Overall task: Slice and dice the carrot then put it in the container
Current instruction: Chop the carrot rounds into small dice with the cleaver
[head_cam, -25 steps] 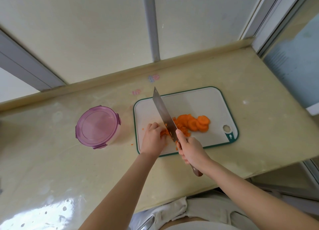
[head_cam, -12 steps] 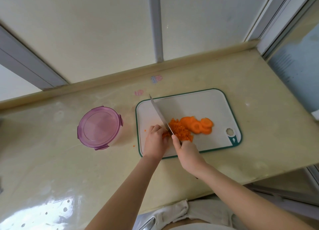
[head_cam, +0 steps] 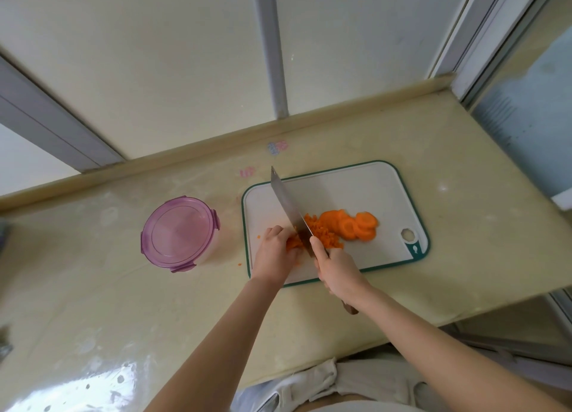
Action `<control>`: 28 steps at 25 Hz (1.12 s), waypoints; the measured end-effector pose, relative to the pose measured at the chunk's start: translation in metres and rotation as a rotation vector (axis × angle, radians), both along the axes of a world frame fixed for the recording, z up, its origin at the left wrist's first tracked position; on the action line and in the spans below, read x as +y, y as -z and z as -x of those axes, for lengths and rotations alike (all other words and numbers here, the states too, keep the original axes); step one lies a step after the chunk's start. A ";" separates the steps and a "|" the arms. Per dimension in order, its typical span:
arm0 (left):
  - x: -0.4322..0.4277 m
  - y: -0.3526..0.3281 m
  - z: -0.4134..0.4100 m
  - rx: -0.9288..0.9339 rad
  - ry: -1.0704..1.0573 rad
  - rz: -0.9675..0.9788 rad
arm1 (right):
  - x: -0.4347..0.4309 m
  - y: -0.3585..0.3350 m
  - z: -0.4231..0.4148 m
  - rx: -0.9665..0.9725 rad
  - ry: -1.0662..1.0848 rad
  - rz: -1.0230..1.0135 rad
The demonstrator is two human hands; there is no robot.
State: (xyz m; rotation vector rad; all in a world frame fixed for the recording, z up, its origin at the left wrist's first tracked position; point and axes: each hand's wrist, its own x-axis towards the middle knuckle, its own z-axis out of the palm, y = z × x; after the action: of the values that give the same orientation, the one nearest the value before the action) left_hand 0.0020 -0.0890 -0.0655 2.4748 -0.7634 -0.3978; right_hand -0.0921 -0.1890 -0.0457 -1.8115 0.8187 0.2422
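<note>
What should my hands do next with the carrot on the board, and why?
Probably chop down through the carrot held under the left hand: the right hand grips the knife beside it, round slices lie uncut beside the diced pile, and the container is lidded.

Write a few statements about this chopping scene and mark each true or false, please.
1. The right hand grips the knife. True.
2. The purple lid lies off the container. False: it sits on the container.
3. Round carrot slices lie right of the diced carrot. True.
4. The left hand rests on the purple lid. False: it holds a carrot piece on the cutting board.
</note>
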 end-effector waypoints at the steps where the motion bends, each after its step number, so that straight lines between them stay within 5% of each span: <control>1: 0.001 -0.001 0.000 0.007 0.002 0.004 | -0.001 0.000 0.002 -0.009 0.013 -0.023; 6: 0.005 -0.003 -0.001 -0.124 0.019 -0.070 | -0.005 -0.002 0.004 -0.039 0.005 0.014; 19: 0.013 0.006 0.000 -0.084 0.022 0.006 | -0.002 -0.003 -0.008 0.064 -0.045 0.167; 28: 0.021 -0.001 -0.008 -0.064 0.176 -0.181 | -0.001 -0.006 -0.005 0.032 -0.060 0.196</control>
State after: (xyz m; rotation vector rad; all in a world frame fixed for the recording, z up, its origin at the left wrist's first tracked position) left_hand 0.0104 -0.0683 -0.0648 2.6069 -1.0162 -0.4719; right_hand -0.0873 -0.1895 -0.0400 -2.0224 0.8349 0.2367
